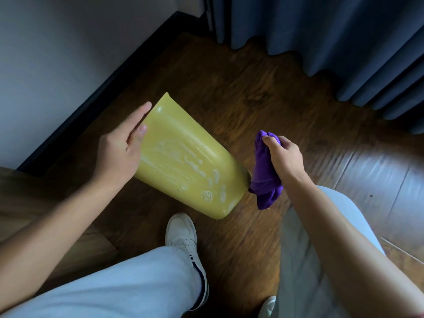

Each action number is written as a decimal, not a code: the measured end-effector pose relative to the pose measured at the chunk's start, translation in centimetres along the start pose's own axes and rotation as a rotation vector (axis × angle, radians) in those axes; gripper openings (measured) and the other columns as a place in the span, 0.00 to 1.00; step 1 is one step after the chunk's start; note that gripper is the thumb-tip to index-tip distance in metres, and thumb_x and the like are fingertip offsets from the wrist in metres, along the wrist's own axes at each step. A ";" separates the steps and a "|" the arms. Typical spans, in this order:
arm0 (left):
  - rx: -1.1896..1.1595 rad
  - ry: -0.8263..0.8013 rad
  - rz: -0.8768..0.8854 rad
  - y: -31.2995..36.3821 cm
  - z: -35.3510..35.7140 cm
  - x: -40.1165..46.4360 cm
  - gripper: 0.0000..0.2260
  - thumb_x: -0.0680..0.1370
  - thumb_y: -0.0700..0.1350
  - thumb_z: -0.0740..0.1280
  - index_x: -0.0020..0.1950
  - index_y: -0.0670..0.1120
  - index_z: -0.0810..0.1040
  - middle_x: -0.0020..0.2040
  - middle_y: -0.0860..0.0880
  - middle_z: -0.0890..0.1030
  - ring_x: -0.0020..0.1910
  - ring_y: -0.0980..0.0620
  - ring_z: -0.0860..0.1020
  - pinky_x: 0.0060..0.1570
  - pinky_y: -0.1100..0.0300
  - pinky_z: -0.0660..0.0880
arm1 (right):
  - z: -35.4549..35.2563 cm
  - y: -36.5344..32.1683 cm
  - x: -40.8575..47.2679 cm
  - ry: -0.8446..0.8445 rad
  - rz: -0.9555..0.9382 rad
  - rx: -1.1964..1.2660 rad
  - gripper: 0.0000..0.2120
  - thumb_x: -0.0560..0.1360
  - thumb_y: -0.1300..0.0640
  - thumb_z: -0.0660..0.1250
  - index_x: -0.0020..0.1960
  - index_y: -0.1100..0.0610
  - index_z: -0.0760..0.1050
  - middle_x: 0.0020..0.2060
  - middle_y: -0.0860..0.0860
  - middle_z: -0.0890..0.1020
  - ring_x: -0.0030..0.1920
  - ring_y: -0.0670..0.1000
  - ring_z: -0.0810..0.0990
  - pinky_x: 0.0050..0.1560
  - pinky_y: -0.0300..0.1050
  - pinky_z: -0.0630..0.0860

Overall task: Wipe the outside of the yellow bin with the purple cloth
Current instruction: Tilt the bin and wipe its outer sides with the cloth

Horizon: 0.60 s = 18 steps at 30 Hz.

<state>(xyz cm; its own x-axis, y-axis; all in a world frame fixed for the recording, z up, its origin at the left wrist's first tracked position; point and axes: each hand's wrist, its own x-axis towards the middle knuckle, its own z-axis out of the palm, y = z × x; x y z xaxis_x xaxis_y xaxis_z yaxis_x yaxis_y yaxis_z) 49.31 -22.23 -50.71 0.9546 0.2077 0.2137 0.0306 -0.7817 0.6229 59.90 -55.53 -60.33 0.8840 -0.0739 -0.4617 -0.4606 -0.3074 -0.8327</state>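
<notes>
The yellow bin (183, 157) is tipped over above the wooden floor, one broad side facing up with streaks of white foam on it. My left hand (121, 150) grips its left edge, thumb on the upper face. My right hand (282, 157) is closed around the bunched purple cloth (265, 175), which hangs down and touches the bin's right end near the base. The bin's opening faces away and is hidden.
A white wall with a dark skirting board (91, 106) runs along the left. Blue curtains (332, 42) hang at the back right. My legs in light trousers and a white shoe (183, 239) are below the bin. A wooden surface (34, 203) lies at the left.
</notes>
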 end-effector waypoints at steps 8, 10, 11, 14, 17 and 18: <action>-0.063 -0.484 -0.144 -1.2 -2.4 2.1 0.29 0.85 0.50 0.63 0.77 0.77 0.55 0.72 0.80 0.64 0.72 0.76 0.62 0.72 0.54 0.64 | 0.7 0.6 0.7 -0.022 0.046 -0.078 0.12 0.79 0.41 0.63 0.57 0.43 0.79 0.46 0.46 0.83 0.45 0.49 0.83 0.38 0.43 0.75; -0.012 -0.558 -0.108 -1.2 -2.9 1.9 0.30 0.83 0.56 0.61 0.77 0.77 0.50 0.69 0.86 0.59 0.69 0.80 0.59 0.70 0.57 0.61 | 0.7 0.7 0.8 -0.025 0.055 -0.088 0.12 0.79 0.41 0.63 0.59 0.43 0.79 0.47 0.47 0.83 0.46 0.50 0.83 0.40 0.44 0.77; -0.051 -0.545 -0.117 -1.0 -2.8 1.7 0.29 0.82 0.58 0.60 0.77 0.77 0.51 0.68 0.85 0.61 0.68 0.80 0.62 0.69 0.60 0.63 | 0.7 0.7 0.8 -0.029 0.060 -0.090 0.12 0.79 0.41 0.63 0.59 0.43 0.79 0.47 0.47 0.83 0.47 0.50 0.83 0.42 0.46 0.79; -0.179 -0.351 -0.129 -0.3 -1.3 0.3 0.24 0.84 0.57 0.59 0.78 0.74 0.59 0.73 0.74 0.68 0.66 0.73 0.72 0.65 0.71 0.70 | 0.7 0.7 0.9 -0.014 0.048 -0.088 0.11 0.79 0.41 0.63 0.57 0.43 0.79 0.47 0.46 0.83 0.47 0.51 0.83 0.46 0.48 0.81; -0.187 -0.220 -0.142 -0.7 -0.4 -0.3 0.21 0.86 0.53 0.60 0.78 0.69 0.64 0.74 0.64 0.72 0.70 0.68 0.72 0.63 0.73 0.70 | 0.5 0.5 1.0 0.008 0.035 -0.050 0.12 0.79 0.41 0.64 0.58 0.44 0.80 0.47 0.45 0.83 0.46 0.48 0.82 0.38 0.43 0.76; -0.186 -0.194 -0.159 -1.3 -0.4 -0.4 0.20 0.87 0.52 0.60 0.78 0.68 0.66 0.73 0.65 0.73 0.69 0.68 0.72 0.63 0.73 0.71 | 0.4 0.5 1.0 0.009 0.035 -0.041 0.12 0.79 0.41 0.64 0.58 0.44 0.80 0.46 0.45 0.84 0.45 0.48 0.82 0.37 0.42 0.75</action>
<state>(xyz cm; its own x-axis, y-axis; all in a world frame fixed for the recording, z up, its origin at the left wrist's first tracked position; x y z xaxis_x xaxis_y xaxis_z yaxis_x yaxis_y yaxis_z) 48.74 -21.07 -51.28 0.9814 0.1891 -0.0338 0.1466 -0.6234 0.7681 60.53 -55.34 -61.35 0.8681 -0.0936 -0.4875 -0.4878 -0.3427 -0.8029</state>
